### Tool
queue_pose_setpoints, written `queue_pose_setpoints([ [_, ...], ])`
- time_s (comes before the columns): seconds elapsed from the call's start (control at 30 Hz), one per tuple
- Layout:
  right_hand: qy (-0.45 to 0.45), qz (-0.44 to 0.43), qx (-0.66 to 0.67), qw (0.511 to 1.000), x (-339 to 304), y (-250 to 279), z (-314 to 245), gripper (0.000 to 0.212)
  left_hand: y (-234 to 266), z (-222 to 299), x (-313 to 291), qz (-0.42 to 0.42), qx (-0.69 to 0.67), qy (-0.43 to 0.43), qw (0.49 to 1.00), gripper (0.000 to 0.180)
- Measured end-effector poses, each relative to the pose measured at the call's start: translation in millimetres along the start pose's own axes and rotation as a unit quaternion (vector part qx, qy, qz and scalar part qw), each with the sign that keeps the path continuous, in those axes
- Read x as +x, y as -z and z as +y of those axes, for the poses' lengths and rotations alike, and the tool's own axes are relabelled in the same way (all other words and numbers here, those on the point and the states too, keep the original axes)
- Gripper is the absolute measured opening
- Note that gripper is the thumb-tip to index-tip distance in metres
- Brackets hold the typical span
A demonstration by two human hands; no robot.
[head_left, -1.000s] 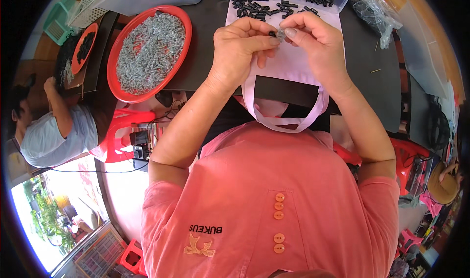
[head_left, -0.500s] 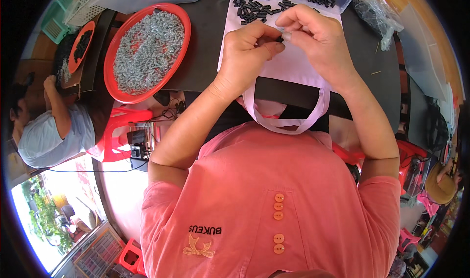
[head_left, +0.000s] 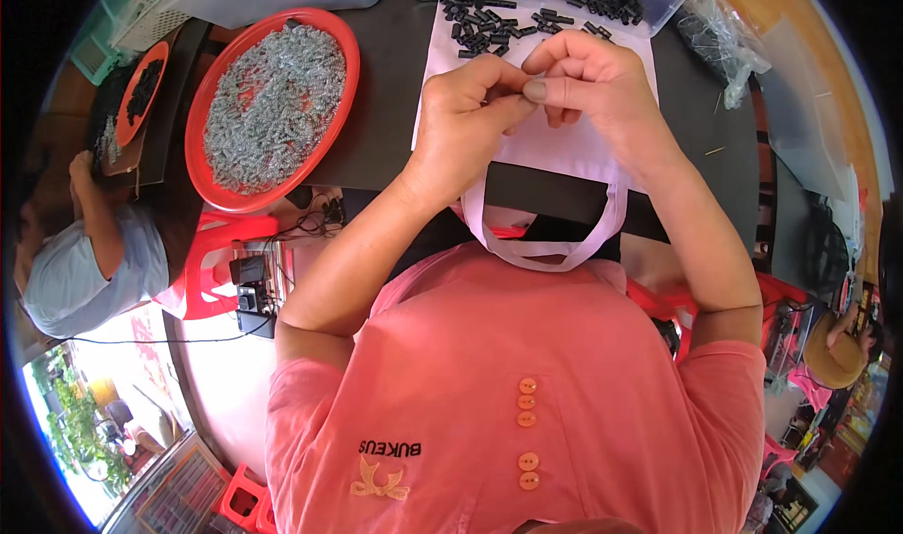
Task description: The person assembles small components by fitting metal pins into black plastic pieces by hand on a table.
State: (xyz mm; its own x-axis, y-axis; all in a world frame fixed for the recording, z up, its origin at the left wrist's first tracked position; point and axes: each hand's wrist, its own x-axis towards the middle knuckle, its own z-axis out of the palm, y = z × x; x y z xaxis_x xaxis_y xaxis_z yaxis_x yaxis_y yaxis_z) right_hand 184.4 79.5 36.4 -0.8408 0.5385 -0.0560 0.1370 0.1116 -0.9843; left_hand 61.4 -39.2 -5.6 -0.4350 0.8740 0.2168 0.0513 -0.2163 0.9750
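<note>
My left hand (head_left: 463,112) and my right hand (head_left: 607,90) meet over a pale lilac cloth bag (head_left: 574,148), thumbs and forefingers pinched together. A small black plastic part was showing in my left fingertips half a second ago; the fingers now cover it. What my right fingertips pinch, if anything, is too small or hidden to make out. Just beyond my hands, several loose black tube-shaped parts (head_left: 489,31) lie on the bag. Many more fill a clear plastic bin (head_left: 670,5) behind them.
A red round tray (head_left: 195,148) heaped with small metal springs (head_left: 273,111) stands on the dark table (head_left: 381,92) at the left. The bag's handle (head_left: 550,255) hangs over the front edge. A clear plastic bag (head_left: 729,45) lies at the far right. Another person (head_left: 99,261) sits at the left.
My hands have drawn closer together and dipped slightly, and my right thumb has come against my left fingertips. The black part has gone out of sight between them. The view has shifted a little.
</note>
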Motion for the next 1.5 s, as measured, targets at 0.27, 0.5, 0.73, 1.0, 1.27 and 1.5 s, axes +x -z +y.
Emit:
queue_pose_setpoints([
  [0.27, 0.158, 0.119, -0.425, 0.883, 72, 62, 9, 0.012, 3, 1, 3, 0.038, 0.017, 0.039, 0.998, 0.011],
  [0.5, 0.244, 0.125, -0.616, 0.738, 113, 37, 22, 0.016, 3, 1, 4, 0.040, -0.004, 0.049, 0.998, 0.013],
  [0.73, 0.197, 0.106, -0.624, 0.749, 111, 30, 13, 0.020, 5, 1, 3, 0.025, -0.010, 0.043, 0.999, 0.014],
  [1.0, 0.221, 0.076, -0.613, 0.755, 117, 27, 16, 0.021, 6, 6, 3, 0.019, -0.004, 0.088, 0.996, 0.014],
  [1.27, 0.265, 0.113, -0.604, 0.743, 117, 18, 23, 0.024, 5, 8, 3, 0.023, -0.009, 0.105, 0.994, 0.013],
  [1.5, 0.264, 0.106, -0.615, 0.736, 120, 22, 31, 0.019, 4, 6, 4, 0.022, -0.001, 0.111, 0.994, 0.013],
])
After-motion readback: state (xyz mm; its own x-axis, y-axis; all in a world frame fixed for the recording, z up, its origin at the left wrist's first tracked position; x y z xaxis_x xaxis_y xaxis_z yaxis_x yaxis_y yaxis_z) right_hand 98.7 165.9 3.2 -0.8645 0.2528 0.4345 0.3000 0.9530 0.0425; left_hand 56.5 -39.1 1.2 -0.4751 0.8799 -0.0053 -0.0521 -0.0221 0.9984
